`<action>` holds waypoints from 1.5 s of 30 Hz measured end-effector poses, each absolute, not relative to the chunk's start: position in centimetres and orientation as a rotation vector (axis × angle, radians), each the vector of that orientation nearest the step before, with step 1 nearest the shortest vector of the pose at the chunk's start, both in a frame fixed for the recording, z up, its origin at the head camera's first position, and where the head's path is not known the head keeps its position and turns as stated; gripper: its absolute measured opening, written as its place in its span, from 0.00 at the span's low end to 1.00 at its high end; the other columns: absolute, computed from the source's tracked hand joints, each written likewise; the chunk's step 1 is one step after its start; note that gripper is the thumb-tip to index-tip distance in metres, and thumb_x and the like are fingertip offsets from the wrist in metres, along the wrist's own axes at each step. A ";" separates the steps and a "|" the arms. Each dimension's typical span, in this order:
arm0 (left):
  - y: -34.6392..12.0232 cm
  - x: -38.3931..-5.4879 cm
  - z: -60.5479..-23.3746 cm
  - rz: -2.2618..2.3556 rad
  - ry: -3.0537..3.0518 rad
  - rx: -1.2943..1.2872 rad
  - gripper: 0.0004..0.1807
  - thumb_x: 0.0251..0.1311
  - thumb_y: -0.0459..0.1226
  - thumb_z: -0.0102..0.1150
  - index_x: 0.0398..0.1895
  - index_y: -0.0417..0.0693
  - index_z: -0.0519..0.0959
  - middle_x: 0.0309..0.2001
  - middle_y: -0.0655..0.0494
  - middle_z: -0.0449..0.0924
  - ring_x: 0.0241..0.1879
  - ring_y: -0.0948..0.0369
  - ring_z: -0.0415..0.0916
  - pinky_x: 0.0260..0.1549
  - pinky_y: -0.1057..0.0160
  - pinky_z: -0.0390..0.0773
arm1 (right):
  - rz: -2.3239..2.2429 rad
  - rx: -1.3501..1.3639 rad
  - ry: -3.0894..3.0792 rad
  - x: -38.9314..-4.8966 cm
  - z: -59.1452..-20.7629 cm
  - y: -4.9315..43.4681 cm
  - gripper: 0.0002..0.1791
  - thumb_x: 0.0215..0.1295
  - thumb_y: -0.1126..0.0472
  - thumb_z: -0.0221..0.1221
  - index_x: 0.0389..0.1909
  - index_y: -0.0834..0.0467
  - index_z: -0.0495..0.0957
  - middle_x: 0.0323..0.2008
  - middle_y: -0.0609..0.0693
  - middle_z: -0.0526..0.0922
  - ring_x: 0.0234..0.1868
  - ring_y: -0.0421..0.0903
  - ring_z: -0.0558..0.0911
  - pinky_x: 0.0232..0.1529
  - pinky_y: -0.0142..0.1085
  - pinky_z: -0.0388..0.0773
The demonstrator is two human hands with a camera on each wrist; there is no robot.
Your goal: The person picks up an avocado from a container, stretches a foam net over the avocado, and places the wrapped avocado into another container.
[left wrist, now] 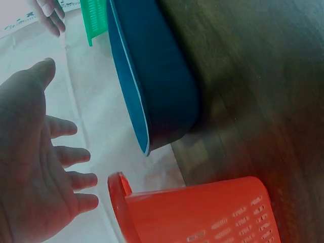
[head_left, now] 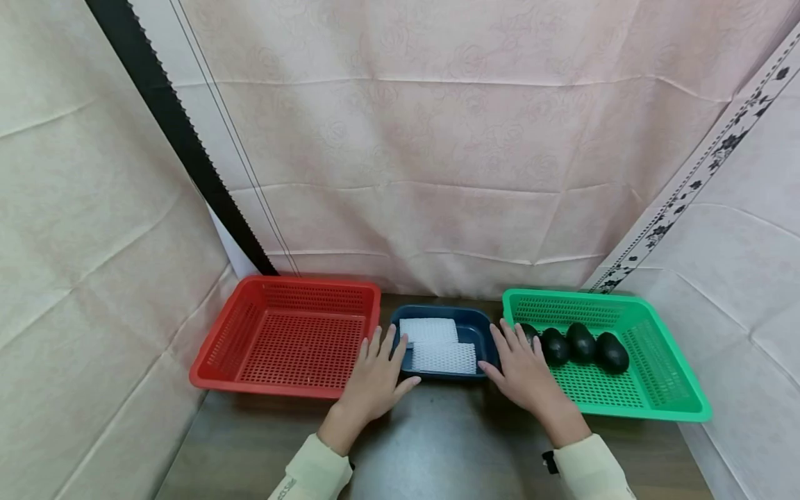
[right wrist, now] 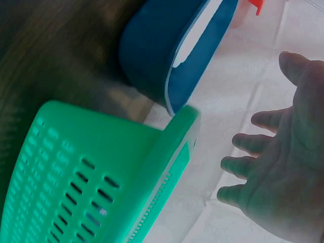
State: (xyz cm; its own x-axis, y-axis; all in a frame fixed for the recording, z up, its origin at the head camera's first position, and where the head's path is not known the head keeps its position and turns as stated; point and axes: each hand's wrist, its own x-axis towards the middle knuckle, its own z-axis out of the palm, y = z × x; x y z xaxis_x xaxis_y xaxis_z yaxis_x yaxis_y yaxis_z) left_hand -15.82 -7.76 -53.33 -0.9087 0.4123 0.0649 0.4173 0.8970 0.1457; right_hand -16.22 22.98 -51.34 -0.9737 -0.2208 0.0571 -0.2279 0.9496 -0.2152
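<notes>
Between both hands stands a dark blue tray [head_left: 406,361], with two white foam net sleeves [head_left: 444,357] lying flat inside it. My left hand [head_left: 373,378], fingers spread, hovers over the gap between that tray and a red basket [head_left: 306,386]. My right hand [head_left: 521,368] spreads its fingers between the tray and a green basket [head_left: 646,347], partly over the basket's left rim. Inside the green basket several dark, shiny egg-shaped fruits [head_left: 581,343] sit in a row, the leftmost partly hidden by my right fingers. In both wrist views the palms show nothing held.
The red basket at the left has a bare slatted bottom. All three containers stand on a dark wooden table [head_left: 437,444] against a pale cloth backdrop [head_left: 400,173]. Cloth walls [head_left: 94,278] also close off the left and right sides.
</notes>
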 end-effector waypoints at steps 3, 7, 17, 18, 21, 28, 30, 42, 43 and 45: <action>-7.4 -15.8 -53.2 -0.245 -3.028 -0.694 0.46 0.72 0.67 0.42 0.83 0.51 0.54 0.83 0.43 0.48 0.82 0.39 0.44 0.76 0.37 0.54 | 0.340 0.359 -3.075 -16.3 -51.4 23.7 0.45 0.73 0.39 0.57 0.80 0.60 0.56 0.80 0.64 0.56 0.80 0.70 0.52 0.73 0.74 0.47; -6.9 -15.6 -53.0 -0.262 -3.021 -0.730 0.44 0.73 0.66 0.42 0.82 0.51 0.55 0.83 0.43 0.49 0.81 0.40 0.46 0.77 0.37 0.53 | 0.328 0.354 -3.100 -16.3 -51.2 24.9 0.45 0.74 0.38 0.55 0.81 0.59 0.54 0.81 0.65 0.54 0.80 0.70 0.50 0.73 0.73 0.45; -5.9 -15.6 -53.8 -0.226 -2.973 -0.839 0.41 0.74 0.63 0.45 0.81 0.51 0.59 0.81 0.43 0.57 0.80 0.41 0.53 0.75 0.38 0.58 | 0.379 0.336 -3.081 -16.4 -51.0 28.2 0.44 0.76 0.37 0.53 0.80 0.61 0.56 0.80 0.66 0.55 0.80 0.70 0.52 0.72 0.74 0.46; -5.8 -15.6 -53.9 -0.232 -2.960 -0.855 0.41 0.74 0.62 0.47 0.81 0.50 0.59 0.80 0.43 0.58 0.79 0.41 0.54 0.75 0.38 0.59 | 0.389 0.337 -3.077 -16.4 -51.0 28.6 0.43 0.76 0.38 0.53 0.80 0.61 0.56 0.80 0.66 0.55 0.80 0.70 0.52 0.72 0.74 0.46; -5.5 -15.5 -54.1 -0.227 -2.941 -0.904 0.40 0.73 0.61 0.48 0.80 0.50 0.60 0.80 0.43 0.59 0.79 0.43 0.55 0.75 0.40 0.59 | 0.407 0.333 -3.068 -16.4 -51.0 29.7 0.42 0.76 0.41 0.55 0.80 0.62 0.57 0.80 0.66 0.55 0.79 0.70 0.53 0.72 0.75 0.46; -4.8 -15.4 -55.4 -0.174 -2.871 -1.045 0.37 0.75 0.58 0.48 0.79 0.48 0.63 0.77 0.42 0.63 0.78 0.45 0.60 0.74 0.44 0.63 | 0.410 0.328 -3.079 -16.7 -50.9 31.9 0.41 0.76 0.41 0.54 0.79 0.62 0.57 0.79 0.68 0.56 0.78 0.72 0.55 0.71 0.76 0.47; -4.7 -15.4 -55.8 -0.166 -2.852 -1.065 0.36 0.76 0.56 0.49 0.79 0.47 0.63 0.76 0.42 0.65 0.77 0.45 0.62 0.74 0.45 0.64 | 0.413 0.328 -3.087 -16.8 -50.9 32.4 0.42 0.77 0.41 0.54 0.79 0.62 0.57 0.79 0.68 0.56 0.78 0.72 0.55 0.70 0.76 0.47; -4.6 -15.8 -57.8 -0.018 -2.821 -1.004 0.32 0.73 0.53 0.57 0.73 0.47 0.70 0.69 0.46 0.74 0.69 0.50 0.72 0.69 0.50 0.72 | 0.495 0.262 -3.128 -18.2 -50.6 36.2 0.44 0.79 0.36 0.46 0.80 0.65 0.54 0.78 0.71 0.54 0.76 0.73 0.57 0.68 0.77 0.49; -4.5 -15.9 -57.9 -0.008 -2.816 -0.999 0.32 0.72 0.53 0.58 0.73 0.47 0.71 0.68 0.46 0.75 0.68 0.51 0.72 0.69 0.50 0.73 | 0.494 0.258 -3.127 -18.3 -50.6 36.5 0.44 0.79 0.37 0.47 0.80 0.66 0.53 0.78 0.72 0.54 0.76 0.73 0.57 0.68 0.76 0.51; -4.5 -15.9 -58.2 0.012 -2.802 -0.996 0.32 0.71 0.53 0.60 0.72 0.47 0.72 0.67 0.46 0.76 0.66 0.51 0.74 0.67 0.51 0.74 | 0.496 0.252 -3.128 -18.6 -50.6 37.1 0.44 0.80 0.37 0.46 0.79 0.67 0.53 0.77 0.73 0.54 0.74 0.75 0.58 0.67 0.75 0.54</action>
State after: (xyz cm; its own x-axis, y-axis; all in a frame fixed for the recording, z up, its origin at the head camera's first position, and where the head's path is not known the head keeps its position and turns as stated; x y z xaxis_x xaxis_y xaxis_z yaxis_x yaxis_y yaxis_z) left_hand -15.90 -4.50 -58.17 -0.7633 0.6272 0.1551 0.6259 0.7773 -0.0633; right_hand -18.59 37.13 -50.63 -0.9868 -0.1617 -0.0103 -0.1506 0.9388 -0.3099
